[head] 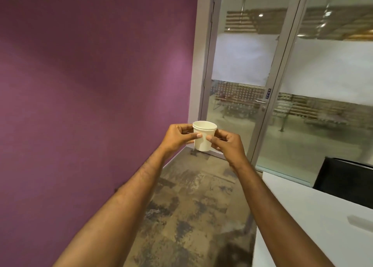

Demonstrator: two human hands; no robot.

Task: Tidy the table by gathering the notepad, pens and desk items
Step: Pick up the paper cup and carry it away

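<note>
A white paper cup (203, 137) is held upright in front of me at arm's length, above the floor. Its rim shows a double edge, as if two cups are nested. My left hand (177, 137) grips its left side with the thumb across the front. My right hand (228, 143) grips its right side, thumb on the front wall. Both arms are stretched forward. No notepad or pens are in view.
A purple wall (90, 85) fills the left. A glass door with a grey frame (268, 105) stands ahead. A white table (314, 216) lies at the lower right with a black object (347, 182) at its far end. Mottled brown carpet (191, 206) covers the floor.
</note>
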